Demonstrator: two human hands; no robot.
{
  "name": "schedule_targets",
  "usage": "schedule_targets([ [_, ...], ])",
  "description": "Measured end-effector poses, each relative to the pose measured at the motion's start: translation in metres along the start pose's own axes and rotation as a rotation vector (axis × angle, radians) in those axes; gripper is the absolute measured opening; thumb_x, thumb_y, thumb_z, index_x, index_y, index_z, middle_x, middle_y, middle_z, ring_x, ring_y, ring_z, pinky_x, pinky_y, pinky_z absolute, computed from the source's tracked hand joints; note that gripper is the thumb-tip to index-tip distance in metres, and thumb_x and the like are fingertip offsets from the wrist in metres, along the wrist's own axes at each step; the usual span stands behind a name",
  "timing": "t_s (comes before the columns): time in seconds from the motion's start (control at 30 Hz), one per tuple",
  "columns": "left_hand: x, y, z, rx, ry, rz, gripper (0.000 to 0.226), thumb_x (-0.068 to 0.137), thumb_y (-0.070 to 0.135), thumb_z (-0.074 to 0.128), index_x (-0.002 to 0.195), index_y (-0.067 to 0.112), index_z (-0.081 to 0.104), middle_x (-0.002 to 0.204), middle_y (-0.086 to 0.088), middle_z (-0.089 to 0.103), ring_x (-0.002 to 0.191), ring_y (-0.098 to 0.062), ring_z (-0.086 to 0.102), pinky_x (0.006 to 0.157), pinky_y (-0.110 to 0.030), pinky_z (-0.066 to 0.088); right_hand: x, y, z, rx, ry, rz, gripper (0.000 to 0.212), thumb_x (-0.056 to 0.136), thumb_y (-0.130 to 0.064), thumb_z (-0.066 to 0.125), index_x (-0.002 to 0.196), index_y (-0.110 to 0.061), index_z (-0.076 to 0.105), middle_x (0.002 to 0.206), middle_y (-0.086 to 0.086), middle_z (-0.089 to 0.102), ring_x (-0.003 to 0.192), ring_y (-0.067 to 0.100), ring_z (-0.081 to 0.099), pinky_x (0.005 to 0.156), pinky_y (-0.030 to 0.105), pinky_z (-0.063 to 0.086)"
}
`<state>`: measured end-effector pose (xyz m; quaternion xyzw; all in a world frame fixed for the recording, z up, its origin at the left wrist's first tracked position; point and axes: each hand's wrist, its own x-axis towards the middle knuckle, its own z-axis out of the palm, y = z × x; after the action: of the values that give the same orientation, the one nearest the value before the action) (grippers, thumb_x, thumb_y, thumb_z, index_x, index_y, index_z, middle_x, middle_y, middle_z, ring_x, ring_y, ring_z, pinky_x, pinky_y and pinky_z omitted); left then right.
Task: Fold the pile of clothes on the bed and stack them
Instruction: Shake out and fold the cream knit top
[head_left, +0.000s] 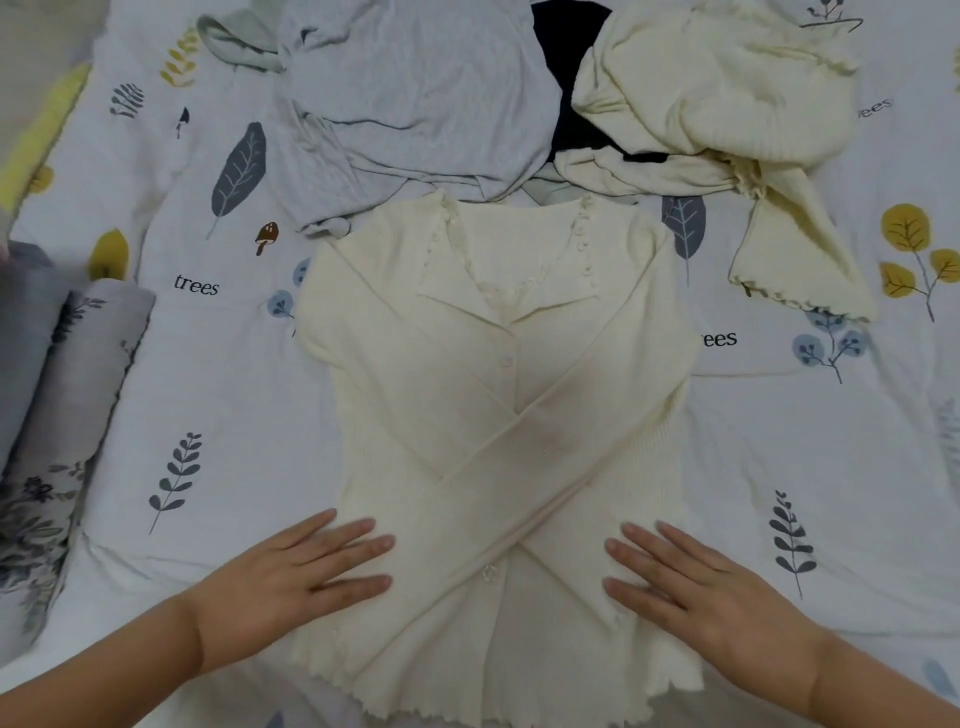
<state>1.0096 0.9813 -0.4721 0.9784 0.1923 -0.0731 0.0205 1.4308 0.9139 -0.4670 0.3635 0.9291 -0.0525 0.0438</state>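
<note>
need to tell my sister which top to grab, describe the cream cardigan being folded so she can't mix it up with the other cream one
On the leaf-printed bed sheet, look at the middle, nearest the person, not the heap at the far edge. The cream cardigan lies flat and face up there, with the left hand and right hand pressing its hem. Unlike the crumpled cream garment at the far right, its sleeves are crossed in an X over the buttons.

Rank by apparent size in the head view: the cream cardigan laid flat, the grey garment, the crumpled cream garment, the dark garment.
1. cream cardigan, largest, though nearest the camera
2-3. grey garment and crumpled cream garment: too alike to rank
4. dark garment, mostly hidden
</note>
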Motion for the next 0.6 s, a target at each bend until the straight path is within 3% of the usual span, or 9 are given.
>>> schedule_targets([
  [0.07,0.007,0.004,-0.006,-0.068,0.033,0.001,0.057,0.087,-0.006,0.03,0.123,0.025,0.062,0.134,-0.004,0.054,0.121,-0.026,0.053,0.104,-0.044,0.039,0.006,-0.004,-0.003,0.052,0.024,0.034,0.056,0.102,-0.007,0.017,0.106,-0.016,0.072,0.123,0.01,0.062,0.117,0.029,0.056,0.108,0.041,0.026],
  [0.13,0.015,0.007,-0.014,-0.201,-0.003,-0.064,0.053,0.06,0.006,0.064,0.109,0.025,0.071,0.128,-0.004,0.059,0.116,-0.025,0.058,0.091,-0.043,0.051,0.012,-0.004,-0.011,0.118,0.027,0.077,0.067,0.101,-0.008,0.011,0.092,-0.015,0.077,0.115,0.007,0.067,0.11,0.027,0.062,0.109,0.036,0.026],
  [0.23,0.019,0.011,-0.027,-0.457,-0.05,-0.246,0.04,0.066,0.023,0.048,0.097,0.029,0.074,0.121,0.007,0.063,0.109,-0.016,0.063,0.083,-0.026,0.052,0.018,0.0,-0.021,0.244,-0.02,0.132,0.061,0.095,-0.021,0.016,0.087,-0.018,0.077,0.11,-0.002,0.069,0.107,0.019,0.064,0.107,0.025,0.028],
  [0.3,0.022,0.003,-0.038,-0.778,-0.042,-0.402,0.037,0.077,0.048,0.051,0.104,0.033,0.072,0.12,0.019,0.061,0.116,-0.005,0.056,0.097,-0.014,0.04,0.022,0.004,-0.031,0.358,-0.042,0.185,0.058,0.096,-0.037,0.02,0.086,-0.022,0.075,0.106,-0.009,0.07,0.104,0.011,0.065,0.102,0.02,0.034],
  [0.37,0.026,-0.01,-0.051,-1.115,-0.089,-0.522,0.052,0.065,0.08,0.051,0.109,0.055,0.06,0.12,0.042,0.048,0.124,0.011,0.041,0.103,-0.011,0.033,0.025,0.009,-0.042,0.496,-0.021,0.279,0.06,0.097,-0.051,0.022,0.087,-0.024,0.075,0.099,-0.014,0.071,0.097,0.004,0.066,0.091,0.017,0.045],
  [0.4,0.029,-0.017,-0.058,-1.235,-0.11,-0.547,0.053,0.06,0.083,0.054,0.109,0.062,0.053,0.118,0.048,0.044,0.125,0.016,0.035,0.104,-0.01,0.032,0.027,0.013,-0.048,0.591,0.004,0.337,0.054,0.095,-0.053,0.031,0.089,-0.024,0.076,0.097,-0.018,0.071,0.095,0.001,0.066,0.086,0.014,0.048],
  [0.47,0.04,-0.038,-0.075,-1.404,-0.144,-0.548,0.048,0.06,0.071,0.066,0.106,0.061,0.057,0.118,0.04,0.052,0.124,0.014,0.039,0.102,-0.009,0.034,0.037,0.026,-0.067,0.809,0.005,0.47,0.014,0.086,-0.038,0.062,0.092,-0.037,0.074,0.089,-0.03,0.068,0.087,-0.009,0.063,0.074,0.005,0.047],
  [0.5,0.045,-0.049,-0.083,-1.47,-0.139,-0.536,0.043,0.062,0.065,0.069,0.104,0.058,0.061,0.116,0.033,0.058,0.121,0.01,0.045,0.1,-0.01,0.037,0.042,0.034,-0.075,0.886,0.012,0.511,0.015,0.079,-0.03,0.069,0.081,-0.045,0.072,0.079,-0.026,0.068,0.073,-0.009,0.061,0.065,0.005,0.043],
  [0.6,0.054,-0.093,-0.094,-1.464,0.046,-0.686,0.017,0.071,0.038,0.079,0.088,0.042,0.075,0.101,0.007,0.073,0.104,-0.013,0.065,0.093,-0.025,0.049,0.063,0.065,-0.101,1.083,0.149,0.65,0.017,0.073,-0.023,0.067,0.059,-0.019,0.058,0.051,-0.005,0.051,0.047,-0.002,0.04,0.048,0.012,0.03],
])
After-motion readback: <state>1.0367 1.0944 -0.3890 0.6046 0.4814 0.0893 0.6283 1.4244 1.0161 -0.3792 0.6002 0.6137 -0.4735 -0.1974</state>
